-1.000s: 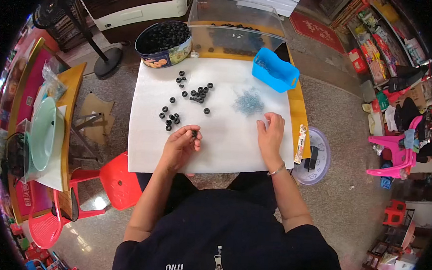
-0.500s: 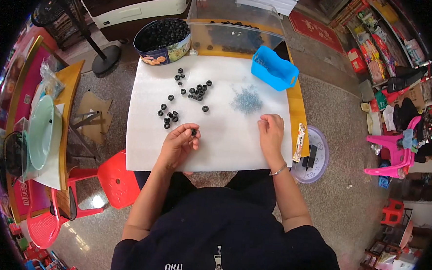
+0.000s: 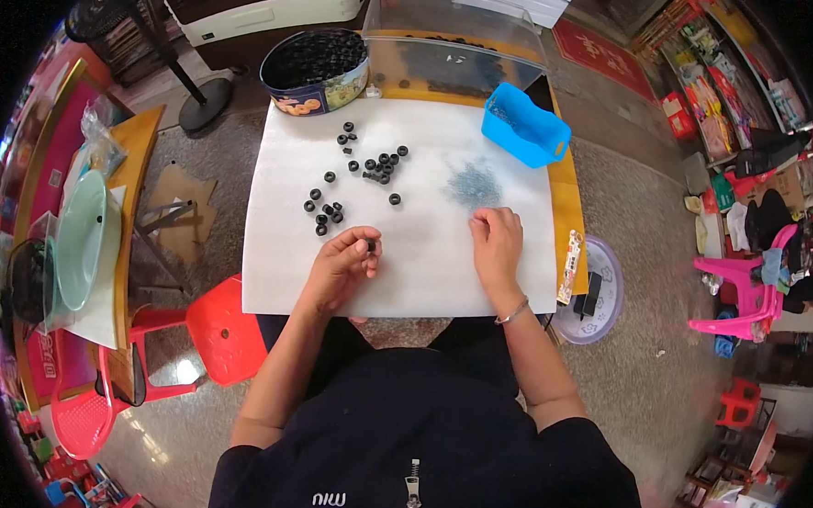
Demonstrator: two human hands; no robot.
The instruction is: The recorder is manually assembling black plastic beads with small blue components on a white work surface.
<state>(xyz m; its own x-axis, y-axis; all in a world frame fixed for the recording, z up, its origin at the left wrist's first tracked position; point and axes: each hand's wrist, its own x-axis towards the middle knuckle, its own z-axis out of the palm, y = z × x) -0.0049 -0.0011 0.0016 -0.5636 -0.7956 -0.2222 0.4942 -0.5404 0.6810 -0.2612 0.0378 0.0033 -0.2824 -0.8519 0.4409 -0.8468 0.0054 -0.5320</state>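
My left hand (image 3: 340, 262) is closed around a small black ring-shaped part (image 3: 370, 246), pinched between thumb and fingers above the near left of a white sheet (image 3: 424, 278). Several similar black parts (image 3: 383, 167) lie scattered on the sheet in front of that hand. My right hand (image 3: 499, 251) is at the near edge of a loose heap of tiny bluish pieces (image 3: 472, 182). Its thumb and index finger are pinched together; whatever is between them, if anything, is too small to make out.
A round tin (image 3: 315, 97) full of black parts stands at the far left, beside a clear plastic box (image 3: 435, 67) holding more. A blue basket (image 3: 523, 131) sits at the far right corner. Below the right edge is a purple basin (image 3: 606, 297); a red stool (image 3: 228, 332) is at left.
My right hand has shifted slightly left, nearer the bluish heap. My left hand still holds the black part in nearly the same place. The whole view has shifted a little.
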